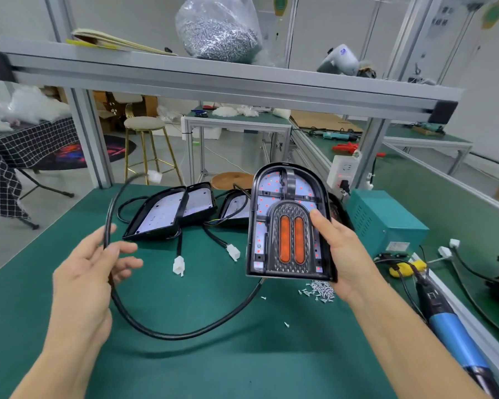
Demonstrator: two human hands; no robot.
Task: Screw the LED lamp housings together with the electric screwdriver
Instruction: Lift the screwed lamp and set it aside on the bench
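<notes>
My right hand (343,254) grips an arched black LED lamp housing (288,220) by its right edge and holds it upright above the green mat, its orange lenses facing me. Its black cable (185,332) loops down over the mat and up through my left hand (95,272), whose fingers curl loosely round it; the white plug (155,176) swings in the air. The blue electric screwdriver (450,332) lies on the bench at the right. A pile of small screws (320,290) sits under the held housing.
Several more housings (167,211) with cables and white connectors (178,265) lie at the back of the green mat (213,364). A teal power box (386,223) stands at the right. A shelf beam (213,82) with a bag of screws (219,33) runs overhead.
</notes>
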